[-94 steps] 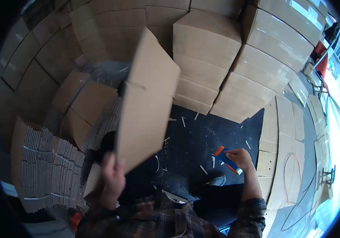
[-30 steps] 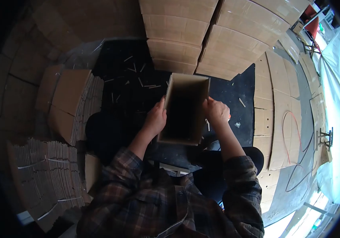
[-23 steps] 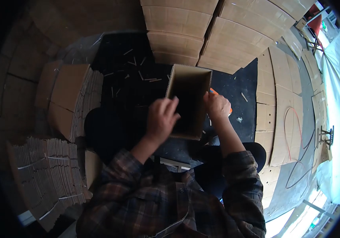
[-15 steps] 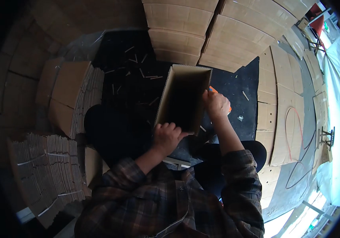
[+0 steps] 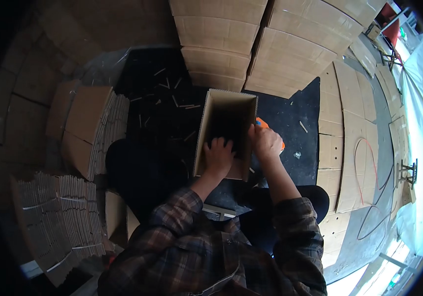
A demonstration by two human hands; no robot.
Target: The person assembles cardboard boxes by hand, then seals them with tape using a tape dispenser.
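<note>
An open cardboard box [image 5: 202, 143] stands between my knees, its open top facing me and its inside dark. My left hand [image 5: 218, 157] reaches over the near edge into the box, palm down, fingers spread. At the box's right wall, my right hand [image 5: 266, 142] is closed around an orange tool [image 5: 261, 122] with a small blue part. Most of this tool is hidden behind the hand, and its kind does not show. The thumb side of that hand is right at the box's edge.
Stacked cardboard boxes [image 5: 290, 56] rise ahead. Bundles of flattened cardboard [image 5: 58, 217] stand at left, with another open box [image 5: 116, 217] beside my left leg. Cardboard strips [image 5: 189, 106] litter the black mat [image 5: 290, 116]. Flat cardboard sheets [image 5: 357, 163] and a hose [image 5: 358, 172] lie at right.
My left hand has gone from gripping the near rim to reaching inside the box with fingers spread. The right hand stays at the right wall with the orange tool.
</note>
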